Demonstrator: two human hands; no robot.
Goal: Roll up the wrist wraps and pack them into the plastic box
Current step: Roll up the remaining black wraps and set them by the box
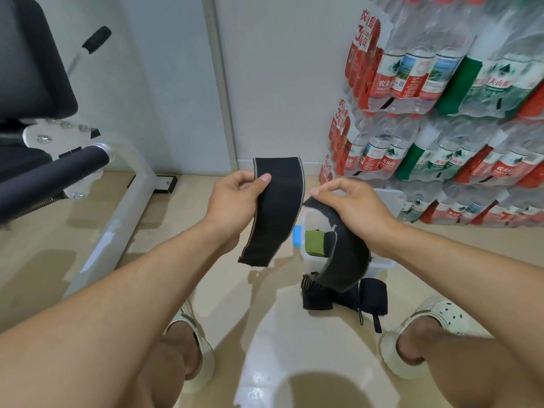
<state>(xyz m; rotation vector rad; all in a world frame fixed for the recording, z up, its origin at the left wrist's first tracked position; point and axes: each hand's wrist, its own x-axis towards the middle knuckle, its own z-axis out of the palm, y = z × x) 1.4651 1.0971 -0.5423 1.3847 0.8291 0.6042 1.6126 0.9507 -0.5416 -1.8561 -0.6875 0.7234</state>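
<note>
Wrap (276, 207) between both hands

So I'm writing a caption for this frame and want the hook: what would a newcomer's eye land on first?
Two bare hands at centre: the left hand pinches a flat black fabric wrist wrap, and the right hand holds a second curved black strap over the clear plastic box on the floor. Stacked shrink-wrapped packs of red- and green-labelled water bottles fill the right side.
</note>
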